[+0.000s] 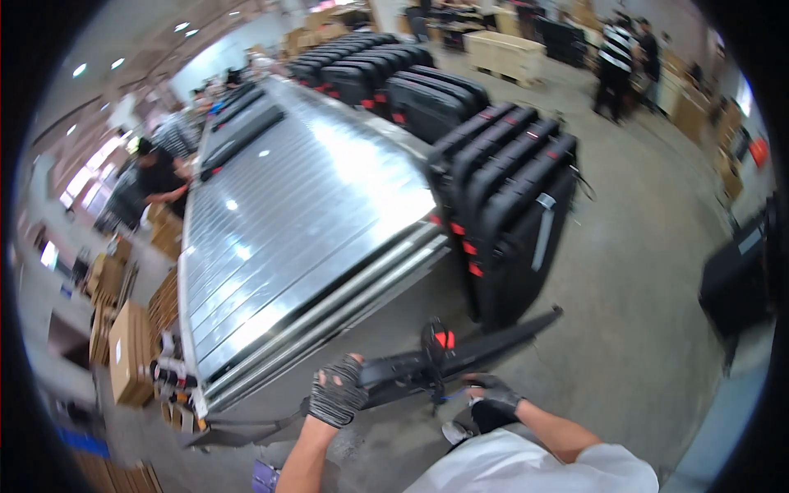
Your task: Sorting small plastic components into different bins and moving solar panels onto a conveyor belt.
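At lower centre, the left hand (337,394) was closed over the long black panel (500,343), the grip of the right hand (498,393) beside the cord (429,338) was too blurred to tell, and a lopsided hold risked swinging it into the upright cases (519,267).

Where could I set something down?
Bare: the slatted metal table, short of its nearest black case; the floor right of the standing cases. Crowded: left, among cardboard boxes; where the left hand holds the long black piece.
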Action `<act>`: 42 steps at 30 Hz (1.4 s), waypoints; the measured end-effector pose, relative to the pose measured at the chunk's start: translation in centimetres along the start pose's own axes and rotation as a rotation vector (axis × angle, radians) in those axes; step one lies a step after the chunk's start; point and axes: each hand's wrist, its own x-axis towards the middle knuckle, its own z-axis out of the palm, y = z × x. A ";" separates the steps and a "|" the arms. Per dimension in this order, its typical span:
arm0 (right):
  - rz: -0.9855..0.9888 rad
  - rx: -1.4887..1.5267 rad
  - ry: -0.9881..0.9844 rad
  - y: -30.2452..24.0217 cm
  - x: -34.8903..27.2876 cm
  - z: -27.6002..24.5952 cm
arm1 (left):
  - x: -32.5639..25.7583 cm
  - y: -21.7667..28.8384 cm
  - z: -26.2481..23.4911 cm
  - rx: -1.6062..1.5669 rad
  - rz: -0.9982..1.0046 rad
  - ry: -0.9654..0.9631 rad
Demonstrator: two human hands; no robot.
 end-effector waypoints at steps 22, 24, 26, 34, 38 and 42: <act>-0.054 -1.440 -0.362 17.9 17.2 -9.2 | -19.6 -23.8 7.3 0.168 -0.244 -0.167; -0.127 -1.457 -0.376 16.4 18.2 -6.9 | -23.6 -28.7 10.1 0.137 -0.352 -0.360; -0.237 -1.495 -0.363 10.0 18.8 -1.7 | -27.1 -32.7 10.7 0.270 -0.267 -0.009; -0.061 -1.523 -0.539 -15.9 22.8 17.3 | -31.9 -51.3 -1.0 0.271 -0.579 -0.019; -0.279 -1.573 -0.537 -27.9 26.4 22.9 | -27.9 -56.2 -12.5 0.159 -0.724 -0.085; -0.282 -1.610 -0.539 -40.1 32.7 25.3 | -23.3 -64.3 -18.0 0.126 -0.713 -0.094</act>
